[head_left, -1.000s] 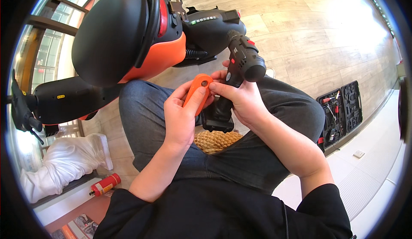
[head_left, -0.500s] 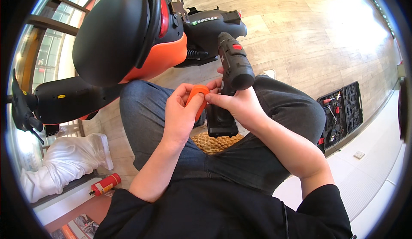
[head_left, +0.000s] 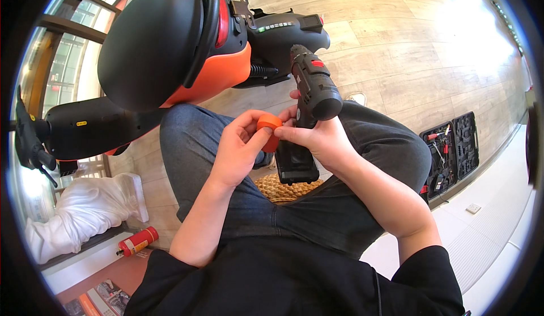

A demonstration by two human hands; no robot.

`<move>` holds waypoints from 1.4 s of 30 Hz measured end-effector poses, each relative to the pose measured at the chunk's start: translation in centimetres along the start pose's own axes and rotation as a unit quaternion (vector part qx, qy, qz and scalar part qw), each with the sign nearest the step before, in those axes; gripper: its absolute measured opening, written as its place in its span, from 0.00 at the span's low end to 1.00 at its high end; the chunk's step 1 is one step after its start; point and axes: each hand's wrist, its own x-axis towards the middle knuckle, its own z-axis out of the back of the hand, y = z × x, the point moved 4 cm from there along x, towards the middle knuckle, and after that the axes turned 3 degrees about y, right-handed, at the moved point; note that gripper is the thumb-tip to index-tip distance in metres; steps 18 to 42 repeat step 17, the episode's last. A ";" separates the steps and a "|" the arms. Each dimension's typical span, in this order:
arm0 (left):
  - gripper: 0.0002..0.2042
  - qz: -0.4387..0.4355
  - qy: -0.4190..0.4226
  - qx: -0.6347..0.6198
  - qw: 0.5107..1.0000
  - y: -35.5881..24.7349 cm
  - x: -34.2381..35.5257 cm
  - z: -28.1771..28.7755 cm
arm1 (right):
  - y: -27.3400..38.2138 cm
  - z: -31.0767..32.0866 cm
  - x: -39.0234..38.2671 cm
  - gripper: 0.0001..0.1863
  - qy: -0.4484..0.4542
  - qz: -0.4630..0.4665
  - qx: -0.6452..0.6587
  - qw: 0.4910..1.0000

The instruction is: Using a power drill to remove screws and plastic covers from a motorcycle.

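Above my lap, my left hand [head_left: 235, 151] pinches a small orange rounded plastic piece [head_left: 270, 124] between thumb and bent fingers. Wrapped around the grip of a black cordless drill [head_left: 317, 89] is my right hand [head_left: 328, 144]. Its thumb and a fingertip also reach to the right side of the orange piece, at or very near its surface. The drill's nose points away from me, and its battery base hangs down between my knees. Past my left knee stands a scooter [head_left: 150, 44] with a black seat and an orange rear panel [head_left: 221, 71].
An open black tool case [head_left: 466, 143] lies on the wooden floor at right, tools in one half. A red fire extinguisher [head_left: 137, 241] and a white-wrapped bundle [head_left: 93, 211] are at lower left. The woven seat [head_left: 286, 190] beneath me shows between my thighs.
The orange piece has turned in my fingers, so its rounded end now faces up. My right hand and the drill have shifted slightly right, and the drill has tilted a little.
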 end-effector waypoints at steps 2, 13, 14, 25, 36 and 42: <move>0.07 0.003 0.002 -0.008 1.000 0.4 0.0 0.4 | -0.1 -0.1 0.0 0.38 0.025 -0.033 0.007 0.999; 0.12 0.036 0.022 -0.179 0.983 1.5 0.0 0.8 | 0.6 -0.4 -0.4 0.35 0.042 0.005 -0.003 0.999; 0.13 0.036 0.046 -0.213 0.975 1.6 0.0 0.7 | 0.9 -0.4 -0.5 0.31 0.037 0.027 0.012 0.999; 0.17 0.041 0.101 -0.287 0.952 1.6 0.0 0.8 | 1.1 -0.4 -0.5 0.37 0.070 -0.001 0.039 0.997; 0.17 0.041 0.101 -0.287 0.952 1.6 0.0 0.8 | 1.1 -0.4 -0.5 0.37 0.070 -0.001 0.039 0.997; 0.17 0.041 0.101 -0.287 0.952 1.6 0.0 0.8 | 1.1 -0.4 -0.5 0.37 0.070 -0.001 0.039 0.997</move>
